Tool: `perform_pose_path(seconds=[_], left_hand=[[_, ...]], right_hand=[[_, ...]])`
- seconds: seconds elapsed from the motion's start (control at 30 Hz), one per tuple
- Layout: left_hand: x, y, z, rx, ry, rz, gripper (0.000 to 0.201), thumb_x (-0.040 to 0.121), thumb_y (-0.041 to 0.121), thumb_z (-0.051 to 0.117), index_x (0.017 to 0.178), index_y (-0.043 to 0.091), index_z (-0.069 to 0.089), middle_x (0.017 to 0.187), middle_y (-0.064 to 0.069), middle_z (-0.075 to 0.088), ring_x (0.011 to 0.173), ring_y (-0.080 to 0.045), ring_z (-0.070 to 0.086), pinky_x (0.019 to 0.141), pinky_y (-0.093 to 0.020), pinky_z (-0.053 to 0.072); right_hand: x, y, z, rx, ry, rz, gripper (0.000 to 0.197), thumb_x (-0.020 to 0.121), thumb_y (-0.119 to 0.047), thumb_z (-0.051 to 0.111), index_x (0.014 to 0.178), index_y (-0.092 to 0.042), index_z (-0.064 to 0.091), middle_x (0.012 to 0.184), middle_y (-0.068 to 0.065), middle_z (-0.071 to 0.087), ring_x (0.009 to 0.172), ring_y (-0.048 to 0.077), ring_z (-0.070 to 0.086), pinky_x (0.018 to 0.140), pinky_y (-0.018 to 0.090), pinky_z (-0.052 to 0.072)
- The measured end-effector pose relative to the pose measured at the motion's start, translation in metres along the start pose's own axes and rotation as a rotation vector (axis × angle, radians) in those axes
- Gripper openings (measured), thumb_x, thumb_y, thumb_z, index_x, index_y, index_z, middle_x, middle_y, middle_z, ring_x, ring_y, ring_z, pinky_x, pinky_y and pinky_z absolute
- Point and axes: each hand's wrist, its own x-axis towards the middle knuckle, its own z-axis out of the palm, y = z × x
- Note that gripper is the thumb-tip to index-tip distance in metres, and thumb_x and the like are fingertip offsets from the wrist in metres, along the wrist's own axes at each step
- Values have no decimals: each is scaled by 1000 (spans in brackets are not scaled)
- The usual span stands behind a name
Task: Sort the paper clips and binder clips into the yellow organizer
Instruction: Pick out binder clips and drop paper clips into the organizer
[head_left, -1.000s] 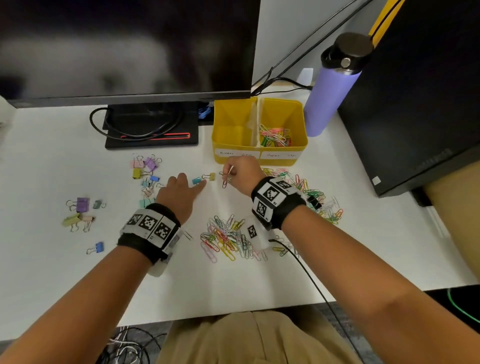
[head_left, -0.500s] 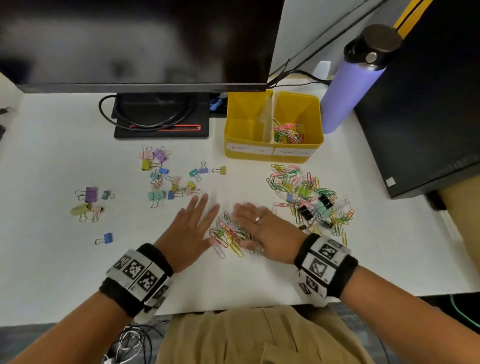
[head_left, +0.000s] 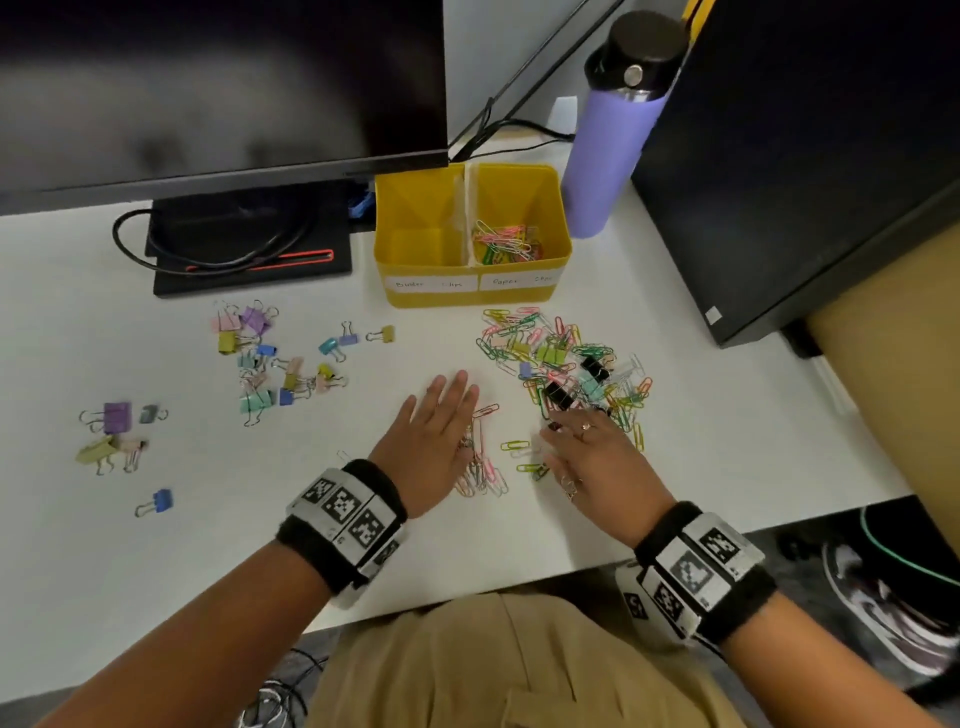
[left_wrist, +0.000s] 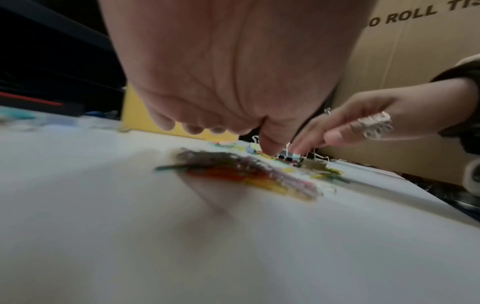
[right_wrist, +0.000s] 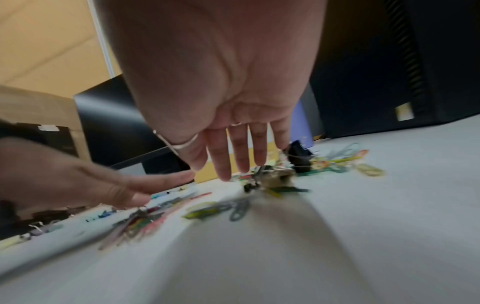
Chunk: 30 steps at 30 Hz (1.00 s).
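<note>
Paper clips (head_left: 480, 467) lie loose on desk (head_left: 260, 519) between my hands, well short of yellow organizer (head_left: 470, 296). Left hand (head_left: 434, 444) flat, fingers straight, holding nothing; right hand (head_left: 597, 462) likewise, spread. I'd rake both inward w/ palms low, bunch clips, then scoop to right compartment, avoiding binder clips (head_left: 558, 395) in far pile.

Glossy plastic yellow organizer (head_left: 470, 299) (matt desk (head_left: 260, 519))

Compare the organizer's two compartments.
The left compartment is empty; the right compartment holds colored paper clips. The left compartment's label seems to read binder clips, the right compartment's paper clips. Both are yellow and look alike in size.
</note>
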Motion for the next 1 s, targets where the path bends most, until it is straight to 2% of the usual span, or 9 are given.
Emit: perform_pose_path(seconds=[0.1,0.17,0.27,0.37,0.57,0.7,0.83,0.93,1.0], left_hand=[[25,29,-18,66,-77,58,58,100,34,17,147,13,-10,156,-4,-20,146,-23,-12,120,-42,3],[33,37,-18,88,-141,63,59,100,34,19,147,12,-8,157,-5,-18,146,-23,-12,120,-42,4],[28,36,-8,90,-217,53,61,100,35,19,147,11,-12,155,-6,-23,145,-25,-16,120,-43,4],[13,33,-6,77,-243,36,62,100,35,21,146,10,-13,155,-6,-25,145,-25,-17,120,-41,3],[32,57,-26,122,-39,114,54,98,12,30,148,13,9,158,-9,6,145,-27,12,118,-41,17],[55,70,-31,100,10,175,50,92,3,39,140,14,34,138,-13,36,127,-29,36,91,-39,43],[66,77,-37,155,33,169,29,90,-2,44,117,4,54,121,-14,50,109,-30,53,71,-33,44],[69,74,-39,214,-8,182,27,87,-6,48,112,1,55,118,-15,56,105,-31,58,74,-36,47],[64,65,-40,165,66,182,26,89,0,48,112,5,58,112,-11,60,101,-29,60,73,-34,48]], right_hand=[[-23,18,1,-20,-21,-11,23,80,-8,55,98,-11,69,106,8,71,105,32,63,92,42,50],[-29,32,2,-27,-52,27,33,72,0,67,104,-10,67,111,10,69,111,33,61,94,46,47],[-29,47,-4,-29,-36,107,36,71,3,66,105,-7,67,114,13,68,115,36,57,96,51,48],[-21,49,-11,-11,18,134,30,69,5,63,95,-9,69,108,13,70,109,35,61,94,48,50],[-9,26,-8,-127,-28,282,18,65,2,65,76,-11,69,76,6,70,79,31,63,65,35,50],[-16,13,2,-145,-116,203,28,47,-3,77,61,-24,65,61,-6,63,60,18,60,53,25,46],[-17,14,7,3,-151,157,18,62,-6,76,73,-18,68,69,1,66,65,24,63,56,30,50],[-14,15,3,47,-209,251,10,83,-5,58,93,-4,62,95,15,61,89,32,58,71,38,50],[-15,17,2,79,-208,321,15,89,-4,49,101,0,55,105,19,55,94,34,55,73,38,46]])
